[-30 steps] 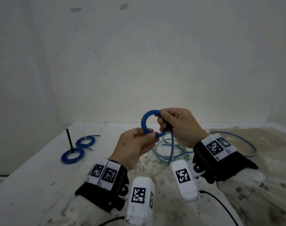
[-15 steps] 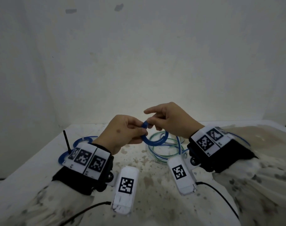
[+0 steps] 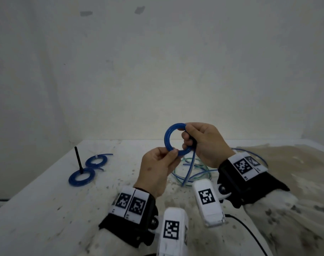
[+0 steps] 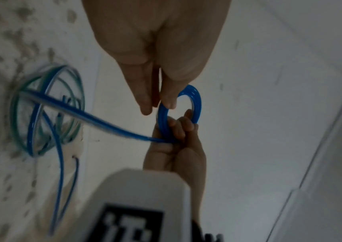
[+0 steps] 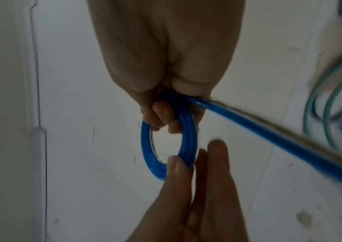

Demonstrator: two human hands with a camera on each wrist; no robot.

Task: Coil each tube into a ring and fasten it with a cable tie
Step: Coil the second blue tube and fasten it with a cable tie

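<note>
- Your left hand (image 3: pixel 158 168), nearest the camera at lower centre of the head view, pinches the lower-left arc of the coil (image 3: pixel 171 139) between thumb and fingertips; the left wrist view shows the other fingers lying straight alongside.
- Your right hand (image 3: pixel 203 145), just beyond and to the right, has its fingers curled round the right side of the coil, fingertips hooked through the opening, as the right wrist view confirms.
- The coil is held clear of the table (image 3: pixel 46 209), standing roughly upright at centre frame with its opening facing you. Several turns lie stacked together.
- The relation that matters: the free tail (image 3: pixel 190 169) leaves the coil at your right hand's grip and runs down and toward you to the table, its long axis near vertical in the head view. The right hand sits at the exit point, so in my judgement it guides the next wrap while the left hand steadies the ring.
- Behind the tail, loose tubes (image 3: pixel 190 172), blue and green, lie in a slack pile on the table, just below your hands.
- Far left of the frame, two finished rings (image 3: pixel 81 177) lie beside an upright black peg (image 3: pixel 78 158), well apart from your hands.
- No cable tie for this coil is visible; judged not yet fastened.
</note>
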